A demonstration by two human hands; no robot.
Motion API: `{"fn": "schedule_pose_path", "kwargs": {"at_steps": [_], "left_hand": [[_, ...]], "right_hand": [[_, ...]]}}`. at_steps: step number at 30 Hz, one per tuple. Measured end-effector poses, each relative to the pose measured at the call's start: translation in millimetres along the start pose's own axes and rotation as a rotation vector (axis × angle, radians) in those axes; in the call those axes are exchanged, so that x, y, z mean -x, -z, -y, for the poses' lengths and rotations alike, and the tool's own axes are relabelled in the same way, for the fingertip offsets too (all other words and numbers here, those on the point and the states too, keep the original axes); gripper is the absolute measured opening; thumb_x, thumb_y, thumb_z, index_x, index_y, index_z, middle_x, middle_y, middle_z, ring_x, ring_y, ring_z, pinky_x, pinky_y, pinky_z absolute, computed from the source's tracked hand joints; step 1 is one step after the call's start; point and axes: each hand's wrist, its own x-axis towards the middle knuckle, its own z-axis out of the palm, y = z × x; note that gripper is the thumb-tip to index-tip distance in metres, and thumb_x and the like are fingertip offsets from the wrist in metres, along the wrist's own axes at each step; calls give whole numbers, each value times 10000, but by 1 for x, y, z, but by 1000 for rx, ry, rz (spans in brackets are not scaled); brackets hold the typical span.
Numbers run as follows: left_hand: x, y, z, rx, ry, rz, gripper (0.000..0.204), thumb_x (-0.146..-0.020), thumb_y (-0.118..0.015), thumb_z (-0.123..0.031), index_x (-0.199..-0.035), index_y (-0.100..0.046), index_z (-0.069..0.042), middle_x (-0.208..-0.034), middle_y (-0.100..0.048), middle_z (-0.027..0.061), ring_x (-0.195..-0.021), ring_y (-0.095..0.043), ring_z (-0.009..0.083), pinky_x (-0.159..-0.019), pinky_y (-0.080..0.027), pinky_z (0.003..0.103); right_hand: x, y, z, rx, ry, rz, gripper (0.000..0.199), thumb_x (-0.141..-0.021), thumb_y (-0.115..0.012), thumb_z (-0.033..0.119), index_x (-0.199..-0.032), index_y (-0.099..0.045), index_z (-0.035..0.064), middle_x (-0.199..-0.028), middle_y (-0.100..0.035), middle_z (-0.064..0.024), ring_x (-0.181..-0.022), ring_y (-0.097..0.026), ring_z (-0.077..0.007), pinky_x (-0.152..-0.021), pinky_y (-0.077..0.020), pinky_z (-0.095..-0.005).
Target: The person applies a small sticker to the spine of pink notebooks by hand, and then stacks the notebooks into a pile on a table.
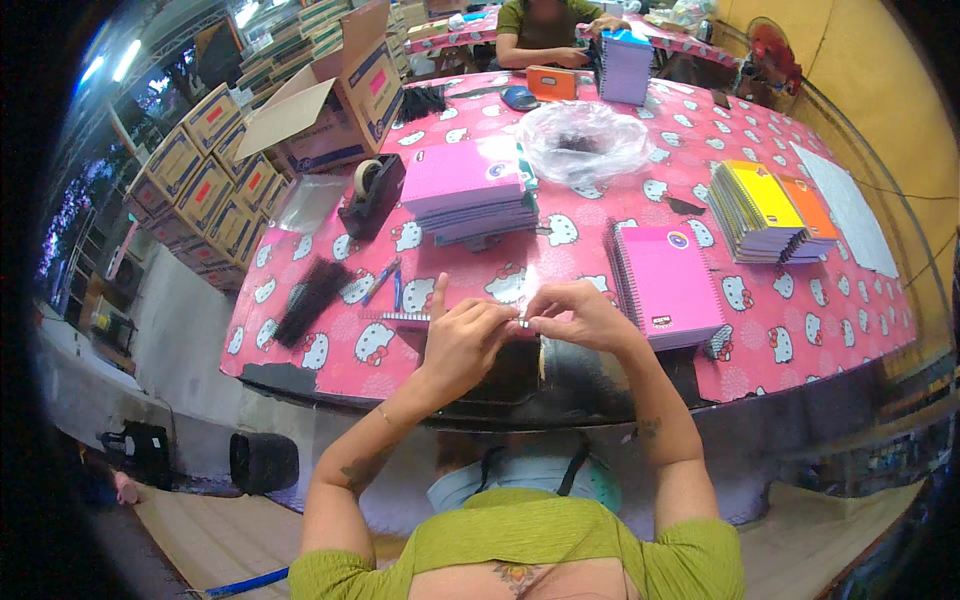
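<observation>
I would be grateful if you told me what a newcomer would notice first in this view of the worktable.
The bright pink cartoon-cat tablecloth fills the view, with the left hand and right hand meeting at its near edge on a small, thin object too small to identify. A pink spiral notebook lies just right of the hands, a stack of pink notebooks sits behind them, and a yellow and orange stack lies far right.
</observation>
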Motion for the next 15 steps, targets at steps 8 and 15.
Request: {"fn": "schedule_pose_path", "kwargs": {"at_steps": [8,15], "left_hand": [[8,15,-11,-177,-26,38,277,-813,-678,-85,-1090,-670,-83,-929,-680,95,-888,-635,290,-818,-449,458],[-57,84,-40,120,-90,-394,261,-836,-636,47,-1076,-661,-54,-1053,-711,123,-974,-675,315,-934,-478,438]], "right_hand": [[-4,-43,19,436,38,-382,77,-816,-667,84,-835,-647,12,-785,-677,-124,-709,-668,-238,-646,-517,-340],[89,36,19,505,-102,-935,508,-843,-737,166,-1310,-584,40,-1351,-592,-186,-1294,-532,-326,-1104,-386,-402]]}}
